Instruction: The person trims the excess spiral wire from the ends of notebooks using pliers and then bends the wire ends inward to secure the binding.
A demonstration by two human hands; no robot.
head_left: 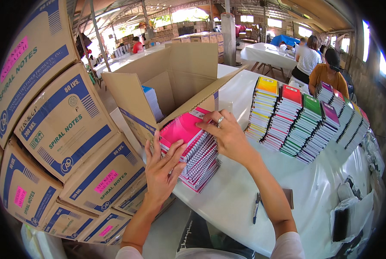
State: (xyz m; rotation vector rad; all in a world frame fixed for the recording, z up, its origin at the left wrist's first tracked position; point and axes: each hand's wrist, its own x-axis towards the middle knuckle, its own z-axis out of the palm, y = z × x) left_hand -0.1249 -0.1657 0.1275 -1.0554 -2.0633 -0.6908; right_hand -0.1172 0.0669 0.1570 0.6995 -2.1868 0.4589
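So I'm at a table point(240, 194) under shiny white plastic sheeting, wrinkled toward the right, in a big open shed with posts, roof trusses and bright windows. More white-topped tables sit further back, a blue tarp point(285, 40) near one of them. The pink pile point(197, 162) of spiral notebooks is right in front of me at the table's near left edge, just before the open box point(195, 62); can't tell if they touch. My left hand point(163, 167) is half open, fingers spread and lightly bent against the pile's left side. My right hand point(224, 134), ring on one finger, is mostly closed, thumb and fingertips at the top notebook's far right corner; can't tell if it's actually gripping. Counts: one pink pile, one open box with some blue notebooks point(153, 102) inside, and four stacks in the nearest row on my right: yellow point(268, 86), red point(291, 94), green point(311, 105), purple point(329, 114). More stacks stand behind those, too overlapped to count. One pen point(256, 208), one brown piece point(289, 198) beside my forearm. At least seven closed cartons point(65, 121) on my left, four with pink labels. Nearby on the right, one person in stripes point(308, 57), one in mustard point(326, 75).
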